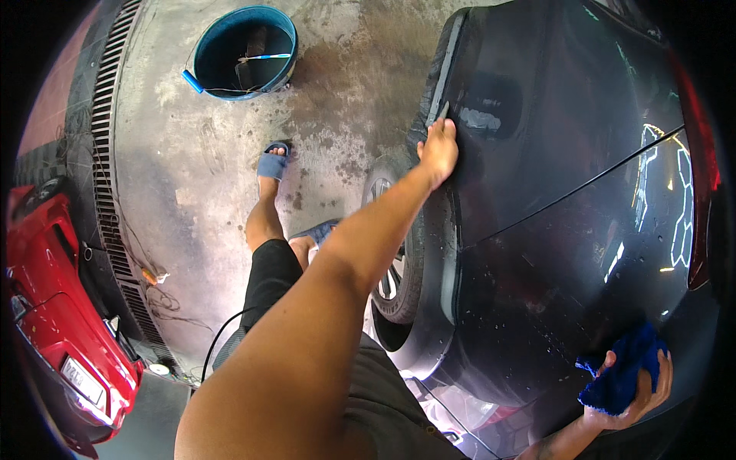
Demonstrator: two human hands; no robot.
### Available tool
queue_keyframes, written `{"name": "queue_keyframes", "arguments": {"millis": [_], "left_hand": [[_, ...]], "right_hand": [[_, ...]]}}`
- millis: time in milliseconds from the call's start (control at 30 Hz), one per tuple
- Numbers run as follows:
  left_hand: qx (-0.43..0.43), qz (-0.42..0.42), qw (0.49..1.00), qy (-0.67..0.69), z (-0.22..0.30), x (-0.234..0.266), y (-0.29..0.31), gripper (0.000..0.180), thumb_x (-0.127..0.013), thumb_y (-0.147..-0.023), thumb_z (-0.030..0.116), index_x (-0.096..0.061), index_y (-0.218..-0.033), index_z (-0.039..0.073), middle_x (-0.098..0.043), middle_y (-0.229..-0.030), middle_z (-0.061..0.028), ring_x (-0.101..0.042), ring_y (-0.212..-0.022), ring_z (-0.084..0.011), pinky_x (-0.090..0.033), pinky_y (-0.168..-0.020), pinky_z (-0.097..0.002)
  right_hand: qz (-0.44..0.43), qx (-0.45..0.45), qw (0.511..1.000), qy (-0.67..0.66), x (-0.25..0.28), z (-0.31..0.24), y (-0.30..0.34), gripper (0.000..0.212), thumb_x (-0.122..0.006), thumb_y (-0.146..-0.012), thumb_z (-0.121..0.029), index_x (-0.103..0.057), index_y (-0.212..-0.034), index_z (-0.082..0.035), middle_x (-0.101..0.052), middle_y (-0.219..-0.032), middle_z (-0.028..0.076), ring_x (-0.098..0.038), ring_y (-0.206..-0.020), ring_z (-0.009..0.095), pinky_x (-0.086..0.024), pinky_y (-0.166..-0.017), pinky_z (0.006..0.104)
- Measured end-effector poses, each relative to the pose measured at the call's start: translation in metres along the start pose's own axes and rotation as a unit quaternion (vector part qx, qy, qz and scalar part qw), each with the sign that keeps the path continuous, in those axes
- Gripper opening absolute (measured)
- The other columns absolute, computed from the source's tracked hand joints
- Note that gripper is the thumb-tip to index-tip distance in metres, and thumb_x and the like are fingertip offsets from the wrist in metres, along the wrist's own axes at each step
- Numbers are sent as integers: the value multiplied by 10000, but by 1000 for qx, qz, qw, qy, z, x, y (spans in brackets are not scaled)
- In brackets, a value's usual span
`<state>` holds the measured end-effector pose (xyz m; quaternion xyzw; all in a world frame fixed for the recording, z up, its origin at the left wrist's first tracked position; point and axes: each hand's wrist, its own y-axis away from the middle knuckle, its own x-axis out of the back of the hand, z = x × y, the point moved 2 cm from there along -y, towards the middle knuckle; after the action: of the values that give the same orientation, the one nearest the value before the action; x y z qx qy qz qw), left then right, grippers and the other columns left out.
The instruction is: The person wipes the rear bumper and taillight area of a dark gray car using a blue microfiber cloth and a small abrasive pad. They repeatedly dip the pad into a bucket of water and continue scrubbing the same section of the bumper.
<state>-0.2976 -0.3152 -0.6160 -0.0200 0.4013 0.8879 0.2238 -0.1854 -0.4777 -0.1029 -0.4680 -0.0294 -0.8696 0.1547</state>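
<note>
On stained grey concrete (192,192), by a dark-grey car (529,192), fluffy blue cloth (619,383) is clutched by right hand (642,403), thin strip (445,110) by left hand (439,149).

The bare left arm (322,322) stretches forward, the left grip (439,149) drawn narrow; the right grip (640,406) curls, fingers bent, thumb opposing.

A teal bucket (222,27) stands at the upper left of centre on stained concrete (192,153), a slim blue-and-white stick (268,56) lying across inside. A slotted drain grate (105,153) runs down the left side; at lower left sits a red car (57,287) bearing a pale plate (83,383).
</note>
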Motion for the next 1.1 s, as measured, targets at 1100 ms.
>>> {"name": "queue_keyframes", "arguments": {"millis": [1100], "left_hand": [[-220, 9, 961, -165, -23, -53, 153, 726, -271, -1220, 447, -165, -1739, -49, -112, -1829, -280, -86, -1717, -374, -13, -1370, -553]], "right_hand": [[1, -2, 1000, -4, 2, -1, -8, 536, -888, -940, -465, -619, -1236, -108, -723, -1311, 210, -697, -1253, 436, -587, -1063, 562]]}}
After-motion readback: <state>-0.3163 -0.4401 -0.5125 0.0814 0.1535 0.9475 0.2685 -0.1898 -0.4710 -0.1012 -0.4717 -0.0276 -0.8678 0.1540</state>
